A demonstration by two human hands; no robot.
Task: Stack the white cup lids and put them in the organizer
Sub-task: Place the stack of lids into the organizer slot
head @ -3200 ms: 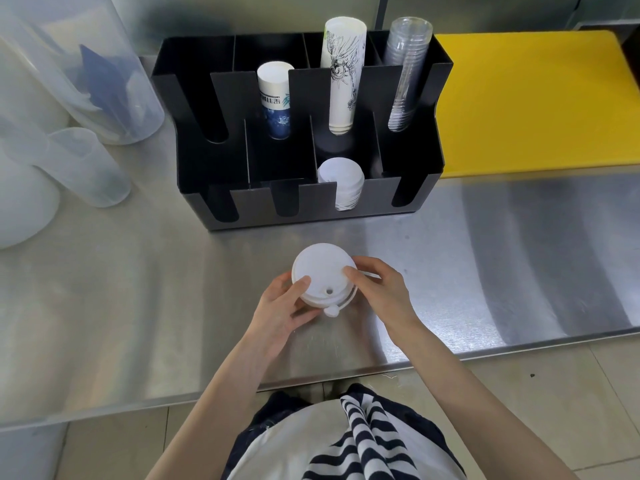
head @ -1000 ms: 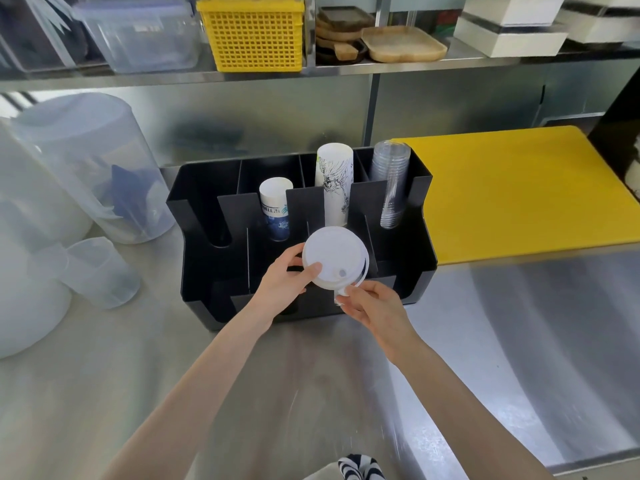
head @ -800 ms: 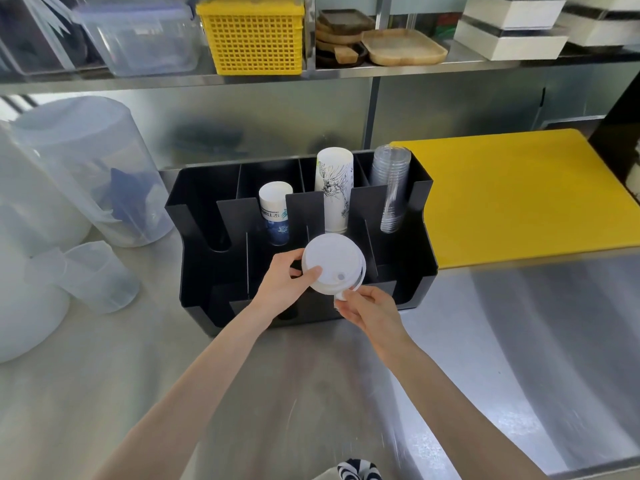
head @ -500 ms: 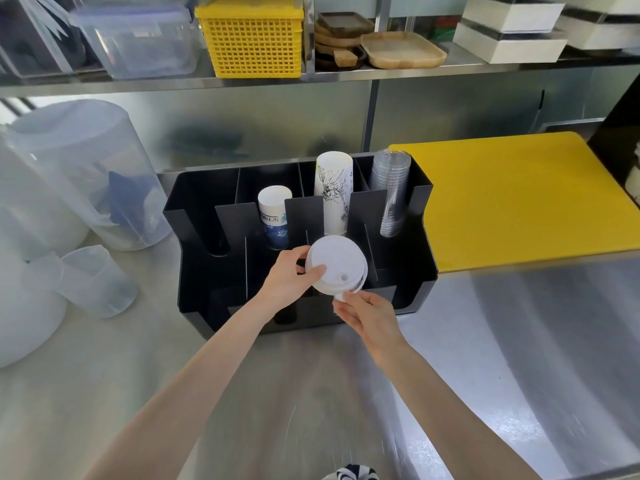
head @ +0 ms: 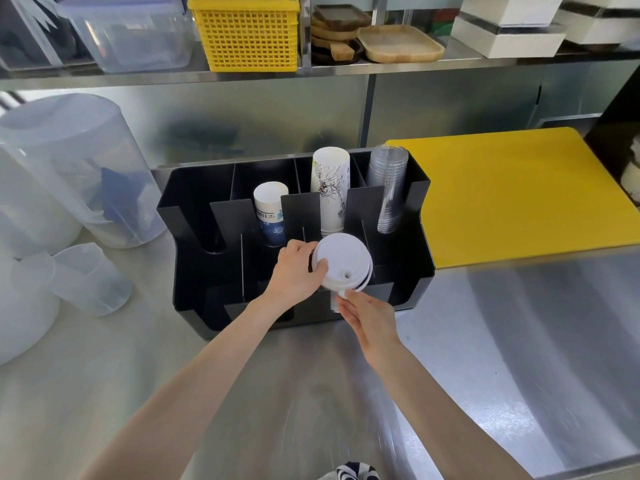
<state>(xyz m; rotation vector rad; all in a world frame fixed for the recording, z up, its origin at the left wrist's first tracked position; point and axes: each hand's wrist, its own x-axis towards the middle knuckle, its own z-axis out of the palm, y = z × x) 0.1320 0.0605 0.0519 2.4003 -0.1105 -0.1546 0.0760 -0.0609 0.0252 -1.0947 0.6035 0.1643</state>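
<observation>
Two bare hands hold a stack of white cup lids (head: 341,263) on edge over the front row of the black organizer (head: 420,261), which stands toward the back of the steel worktop (head: 519,341). The left hand (head: 294,271) grips the stack's left rim, its thumb lying across the flat face and the other fingers curled behind. The right hand (head: 369,315) is below the stack, its fingertips (head: 346,299) pinched on the small tab at the lower edge. The stack's face tilts toward the camera, a small hole showing near its bottom. It sits at the third front compartment from the left, directly in front of the tall printed paper cups (head: 330,188); whether its lower edge rests inside the slot cannot be told, as the hands hide it.

In the organizer's back row stand a shorter stack of blue-and-white paper cups (head: 270,213), the tall printed cups, and a column of clear plastic cups (head: 389,188) at the right end. A yellow cutting board (head: 512,195) lies just beside the organizer on the worktop's back right. Translucent plastic containers (head: 69,174) and a small measuring jug (head: 90,278) crowd the left edge. On the shelf above sit a yellow basket (head: 247,32) and wooden trays (head: 398,43).
</observation>
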